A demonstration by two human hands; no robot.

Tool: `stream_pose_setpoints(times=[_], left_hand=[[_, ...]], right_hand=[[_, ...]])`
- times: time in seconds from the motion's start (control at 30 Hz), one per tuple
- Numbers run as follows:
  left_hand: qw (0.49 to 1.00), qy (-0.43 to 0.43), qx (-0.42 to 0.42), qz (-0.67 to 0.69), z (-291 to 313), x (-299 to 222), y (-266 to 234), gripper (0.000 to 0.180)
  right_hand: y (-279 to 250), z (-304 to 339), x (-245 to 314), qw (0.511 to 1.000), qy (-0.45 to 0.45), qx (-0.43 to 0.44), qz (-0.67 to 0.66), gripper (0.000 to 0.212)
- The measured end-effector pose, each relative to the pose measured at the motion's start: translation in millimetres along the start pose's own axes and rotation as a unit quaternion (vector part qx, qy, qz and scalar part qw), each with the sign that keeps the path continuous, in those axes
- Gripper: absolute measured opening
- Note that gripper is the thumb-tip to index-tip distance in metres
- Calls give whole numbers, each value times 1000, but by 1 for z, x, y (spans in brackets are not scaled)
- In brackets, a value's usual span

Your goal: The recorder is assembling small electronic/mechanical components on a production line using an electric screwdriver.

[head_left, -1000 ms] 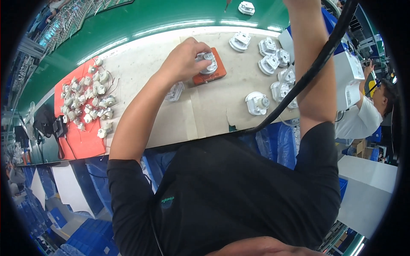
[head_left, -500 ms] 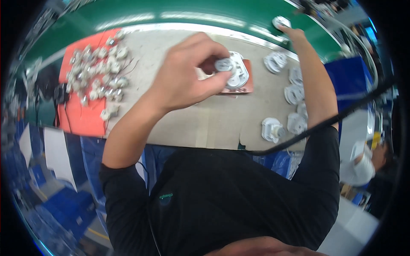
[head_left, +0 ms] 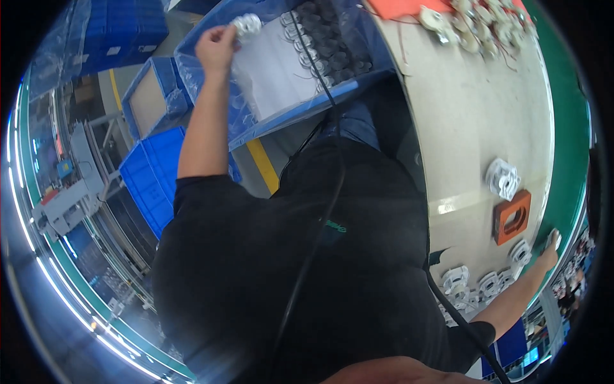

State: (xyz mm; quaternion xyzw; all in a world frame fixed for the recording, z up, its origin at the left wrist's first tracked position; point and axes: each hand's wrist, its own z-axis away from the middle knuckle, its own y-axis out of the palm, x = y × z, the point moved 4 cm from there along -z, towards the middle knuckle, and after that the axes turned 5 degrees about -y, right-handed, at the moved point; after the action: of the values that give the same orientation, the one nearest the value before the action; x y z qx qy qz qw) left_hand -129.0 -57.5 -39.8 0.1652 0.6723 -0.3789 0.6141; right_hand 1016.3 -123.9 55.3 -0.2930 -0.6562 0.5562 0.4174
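My left hand (head_left: pixel 216 50) pinches a round white plastic part (head_left: pixel 248 25) over the left end of a blue crate (head_left: pixel 275 118). Inside that crate, rows of similar white parts (head_left: pixel 307 56) sit beside dark round pieces (head_left: pixel 329 48) and a white sheet (head_left: pixel 272 70). Far to the right, my right hand (head_left: pixel 547 257) reaches past the table and grips a small white part (head_left: pixel 555 239) at the green surface. On the table lie a white plastic housing (head_left: pixel 503 179) and, beside it, an orange block (head_left: pixel 497 225) with an oval opening.
Several small cream-coloured motors with wires (head_left: pixel 470 29) cluster on an orange mat (head_left: pixel 412 8) at the table's far end. More white housings (head_left: pixel 456 280) lie near my right forearm. Other blue crates (head_left: pixel 150 176) stand at the left. A black cable (head_left: pixel 320 224) hangs across the view.
The view has swung left. My left hand has moved from above the orange block to the crate. The white housing is now off the block. My right hand remains at the green surface.
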Motion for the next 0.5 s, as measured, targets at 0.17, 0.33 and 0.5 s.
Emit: stream_pose_setpoints(times=[0.17, 0.33, 0.5], left_hand=[[941, -168, -12, -293, 7, 207, 17, 35], [934, -193, -54, -295, -15, 226, 100, 33], [918, -179, -130, -330, -68, 235, 116, 37]], right_hand=[[-46, 68, 18, 1000, 2, -10, -20, 74], [-99, 130, 9, 998, -46, -24, -47, 73], [-107, 198, 24, 990, -101, 4, -101, 65]])
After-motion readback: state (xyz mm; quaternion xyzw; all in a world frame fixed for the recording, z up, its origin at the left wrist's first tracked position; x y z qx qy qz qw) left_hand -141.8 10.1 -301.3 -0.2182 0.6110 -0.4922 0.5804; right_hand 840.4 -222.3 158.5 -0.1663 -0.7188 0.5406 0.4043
